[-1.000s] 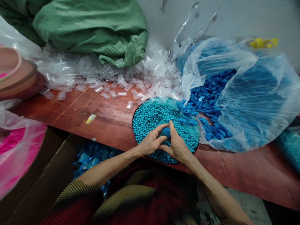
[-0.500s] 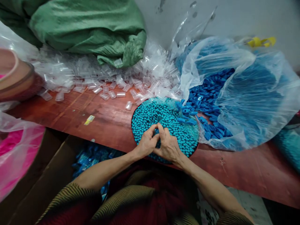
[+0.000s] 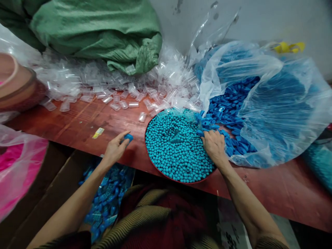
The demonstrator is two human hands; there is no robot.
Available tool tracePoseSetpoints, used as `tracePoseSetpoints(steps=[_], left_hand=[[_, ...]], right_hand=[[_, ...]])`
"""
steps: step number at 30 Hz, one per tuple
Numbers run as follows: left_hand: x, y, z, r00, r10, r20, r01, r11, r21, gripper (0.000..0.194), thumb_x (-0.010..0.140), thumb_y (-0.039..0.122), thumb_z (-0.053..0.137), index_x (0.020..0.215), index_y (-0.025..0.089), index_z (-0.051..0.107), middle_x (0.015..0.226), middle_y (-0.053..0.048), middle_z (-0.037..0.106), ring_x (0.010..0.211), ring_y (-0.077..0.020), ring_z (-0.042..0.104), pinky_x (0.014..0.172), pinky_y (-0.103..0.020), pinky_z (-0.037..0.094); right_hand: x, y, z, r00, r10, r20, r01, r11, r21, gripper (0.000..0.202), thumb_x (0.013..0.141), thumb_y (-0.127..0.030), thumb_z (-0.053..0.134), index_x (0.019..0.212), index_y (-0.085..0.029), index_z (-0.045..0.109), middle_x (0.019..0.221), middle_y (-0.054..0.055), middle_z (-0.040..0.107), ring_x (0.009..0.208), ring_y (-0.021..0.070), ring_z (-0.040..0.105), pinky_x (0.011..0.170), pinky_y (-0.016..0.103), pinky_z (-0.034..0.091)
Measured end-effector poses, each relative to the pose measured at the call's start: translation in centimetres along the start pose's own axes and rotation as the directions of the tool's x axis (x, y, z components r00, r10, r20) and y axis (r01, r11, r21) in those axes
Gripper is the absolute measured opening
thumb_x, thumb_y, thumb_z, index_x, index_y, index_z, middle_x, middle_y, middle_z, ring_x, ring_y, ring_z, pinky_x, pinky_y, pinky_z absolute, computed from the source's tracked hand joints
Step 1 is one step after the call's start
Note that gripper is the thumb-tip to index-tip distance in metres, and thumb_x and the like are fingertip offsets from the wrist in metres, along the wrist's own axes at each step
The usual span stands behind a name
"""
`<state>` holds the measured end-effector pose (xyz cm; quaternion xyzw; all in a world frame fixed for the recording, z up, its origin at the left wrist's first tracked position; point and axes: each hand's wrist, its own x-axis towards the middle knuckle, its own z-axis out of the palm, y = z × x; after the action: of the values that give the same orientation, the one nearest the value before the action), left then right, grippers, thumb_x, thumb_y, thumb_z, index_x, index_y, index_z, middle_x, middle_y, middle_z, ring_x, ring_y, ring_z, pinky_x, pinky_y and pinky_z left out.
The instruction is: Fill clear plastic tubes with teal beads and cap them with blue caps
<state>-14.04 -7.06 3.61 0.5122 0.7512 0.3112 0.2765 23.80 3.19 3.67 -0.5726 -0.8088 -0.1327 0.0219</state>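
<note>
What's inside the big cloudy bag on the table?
Lots of blue pieces show in the opening of the bag, and more lie outside near the right hand. The top pieces and cloudy plastic hide what's deeper, so I can't tell what's there.

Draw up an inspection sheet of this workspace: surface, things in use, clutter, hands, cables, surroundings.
Surface: reddish tabletop, scuffed.
Things in use: turquoise beads in a red-rimmed container; blue pieces spilling from a translucent bag.
Clutter: clear plastic tubes scattered by a green sack; yellow scrap.
Hands: left hand holds a small blue item; right hand is at blue pieces by the container's edge, grip unclear.
Cables: nothing seen.
Surroundings: grey wall; blue items below the tabletop; pink-filled bag at left.
</note>
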Motion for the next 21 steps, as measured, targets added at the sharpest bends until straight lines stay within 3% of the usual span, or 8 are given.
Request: tracePoseSetpoints(steps=[3, 6, 8, 11, 14, 16, 18, 21], left_hand=[[0.2, -0.3, 0.4, 0.991, 0.092, -0.097, -0.050, 0.929, 0.367, 0.047, 0.084, 0.033, 0.044, 0.128, 0.018, 0.053, 0.097, -0.010, 0.061, 0.086, -0.0231, 0.056, 0.079, -0.037, 0.046], [-0.2, 1.9, 1.9, 0.941, 0.279, -0.193, -0.121, 0.809, 0.576, 0.040, 0.088, 0.030, 0.041, 0.123, 0.018, 0.057, 0.105, -0.015, 0.058, 0.099, -0.0290, 0.051, 0.084, -0.041, 0.042], [-0.5, 4.3, 3.7, 0.916, 0.382, -0.122, -0.259, 0.796, 0.547, 0.036, 0.090, 0.029, 0.038, 0.117, 0.018, 0.060, 0.099, -0.012, 0.059, 0.095, -0.0260, 0.052, 0.083, -0.038, 0.042], [-0.7, 8.0, 7.2, 0.882, 0.455, 0.125, -0.464, 0.787, 0.407, 0.030, 0.091, 0.029, 0.042, 0.112, 0.019, 0.060, 0.096, -0.009, 0.060, 0.092, -0.0228, 0.054, 0.082, -0.034, 0.043], [-0.3, 10.3, 10.7, 0.843, 0.446, 0.302, -0.524, 0.808, 0.269, 0.030, 0.087, 0.030, 0.051, 0.115, 0.020, 0.055, 0.102, -0.007, 0.059, 0.095, -0.0221, 0.056, 0.083, -0.033, 0.045], [0.1, 10.9, 12.2, 0.844, 0.427, 0.325, -0.505, 0.837, 0.211, 0.031, 0.085, 0.029, 0.055, 0.114, 0.020, 0.052, 0.105, -0.007, 0.059, 0.095, -0.0219, 0.057, 0.082, -0.033, 0.045], [0.5, 10.9, 13.0, 0.862, 0.404, 0.306, -0.469, 0.864, 0.181, 0.029, 0.083, 0.027, 0.058, 0.110, 0.019, 0.052, 0.104, -0.006, 0.060, 0.094, -0.0220, 0.057, 0.082, -0.034, 0.046], [0.9, 10.5, 13.4, 0.881, 0.372, 0.292, -0.427, 0.892, 0.151, 0.020, 0.081, 0.025, 0.060, 0.100, 0.020, 0.055, 0.097, -0.005, 0.061, 0.094, -0.0215, 0.057, 0.084, -0.034, 0.045]], right_hand=[[-0.1, 0.2, 0.5, 1.000, 0.004, -0.013, -0.003, 0.998, 0.060, 0.020, 0.089, -0.027, 0.047, 0.083, -0.016, 0.062, 0.080, 0.012, 0.062, 0.085, 0.0262, 0.049, 0.067, 0.034, 0.027], [-0.1, -0.2, 0.1, 0.999, -0.027, -0.039, 0.031, 0.993, 0.114, 0.022, 0.090, -0.028, 0.045, 0.094, -0.016, 0.063, 0.084, 0.011, 0.064, 0.088, 0.0257, 0.051, 0.071, 0.034, 0.029], [0.0, -0.5, 0.1, 0.997, -0.075, -0.012, 0.075, 0.991, 0.111, 0.024, 0.089, -0.028, 0.046, 0.100, -0.016, 0.063, 0.087, 0.011, 0.065, 0.086, 0.0255, 0.052, 0.071, 0.034, 0.031], [0.3, -1.0, 0.4, 0.994, -0.102, 0.043, 0.096, 0.988, 0.121, 0.028, 0.088, -0.027, 0.046, 0.109, -0.014, 0.061, 0.089, 0.013, 0.066, 0.083, 0.0259, 0.054, 0.070, 0.034, 0.034], [0.4, -1.3, 0.5, 0.999, -0.048, 0.011, 0.044, 0.969, 0.243, 0.035, 0.089, -0.025, 0.042, 0.118, -0.010, 0.056, 0.088, 0.014, 0.067, 0.081, 0.0264, 0.058, 0.070, 0.035, 0.039], [0.2, -1.8, 0.3, 0.997, -0.052, -0.050, 0.067, 0.917, 0.394, 0.037, 0.091, -0.026, 0.039, 0.122, -0.011, 0.054, 0.093, 0.013, 0.068, 0.085, 0.0254, 0.060, 0.073, 0.035, 0.043], [-0.1, -2.5, -0.2, 0.985, -0.138, -0.099, 0.169, 0.849, 0.501, 0.036, 0.092, -0.028, 0.037, 0.122, -0.015, 0.055, 0.100, 0.011, 0.068, 0.090, 0.0232, 0.061, 0.077, 0.034, 0.045], [-0.7, -3.6, -0.8, 0.959, -0.277, -0.068, 0.275, 0.841, 0.466, 0.034, 0.093, -0.027, 0.039, 0.117, -0.018, 0.060, 0.090, 0.009, 0.068, 0.083, 0.0216, 0.061, 0.073, 0.032, 0.045]])
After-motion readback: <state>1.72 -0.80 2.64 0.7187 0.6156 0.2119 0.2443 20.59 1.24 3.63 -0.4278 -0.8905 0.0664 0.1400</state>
